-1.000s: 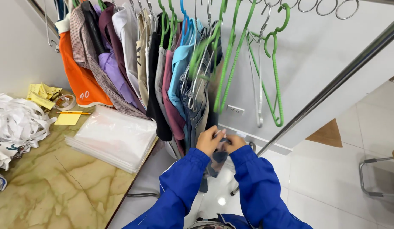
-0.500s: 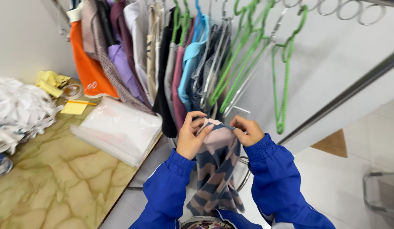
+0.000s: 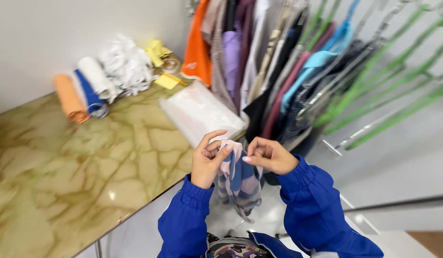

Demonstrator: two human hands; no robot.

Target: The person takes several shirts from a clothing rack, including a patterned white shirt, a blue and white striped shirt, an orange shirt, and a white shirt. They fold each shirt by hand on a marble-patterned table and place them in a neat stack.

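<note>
My left hand (image 3: 208, 162) and my right hand (image 3: 269, 155) pinch the top edge of a striped cloth (image 3: 238, 184) in pink, blue and dark bands. It hangs down between my blue sleeves, just off the corner of the marbled table (image 3: 78, 167). Both thumbs press the fabric's upper hem. Behind my hands hangs a rack of garments (image 3: 259, 62) in orange, purple, black and light blue.
A stack of clear plastic bags (image 3: 200, 112) lies at the table edge near my hands. Rolled cloths (image 3: 80, 93) in orange, blue and white, a white crumpled pile (image 3: 126, 64) and yellow notes (image 3: 166, 81) sit by the wall. Green hangers (image 3: 393, 86) fill the rail at right.
My hands lifted the striped cloth from low beneath the rack up in front of me, and my view swung left toward the table.
</note>
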